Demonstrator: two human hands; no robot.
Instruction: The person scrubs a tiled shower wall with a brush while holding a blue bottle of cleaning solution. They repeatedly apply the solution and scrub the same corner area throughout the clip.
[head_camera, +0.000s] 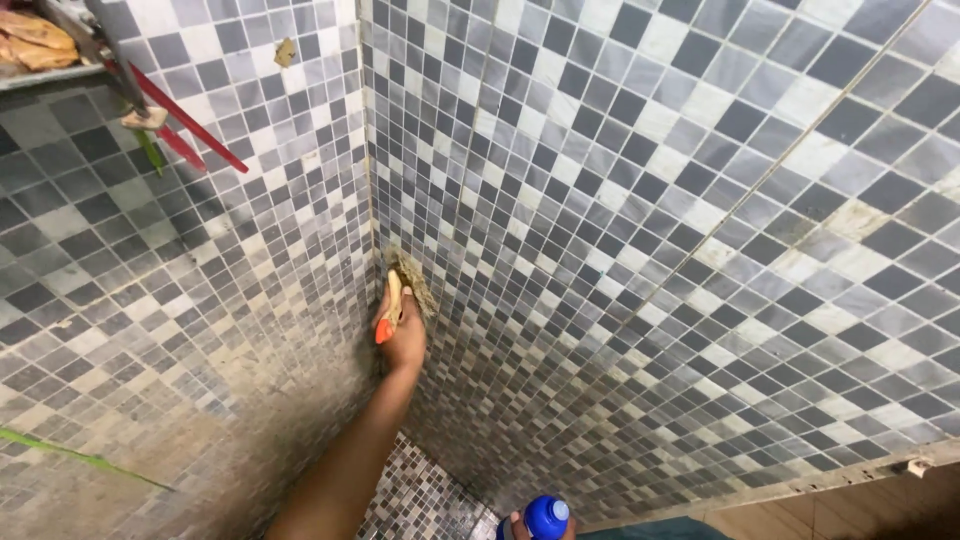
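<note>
One scrub brush (408, 283), worn tan bristles and an orange handle, sits pressed against the right tiled wall (700, 200), just beside the corner where the two walls meet. One arm reaches up from the bottom of the frame; its hand (404, 335) is clenched around the brush handle, orange end poking out below the fingers. By its position this looks like the left hand, with the forearm running down to the lower middle edge.

One blue bottle (545, 518) with a blue cap shows at the bottom edge. A second hand (520, 527), the right one, is wrapped around it, only fingertips visible, so the grip is grasping the bottle, though most of the hand is cut off.

Two walls in view, both covered in small mosaic tiles: grey, dark grey, white and beige squares. The left tiled wall (200, 300) is dirtier low down, with brownish staining. The right wall has stain patches and thin diagonal grout lines.

One strip of floor (420, 500) is visible, same mosaic tile, between the arm and the bottle.

One shelf (50, 70) at top left, holding orange-tan items, blurry. Two red rods (190, 125) slant down from it. One green strand (80, 455) crosses the lower left wall.

Room reads as a tiled shower or bathroom corner, dim light.
</note>
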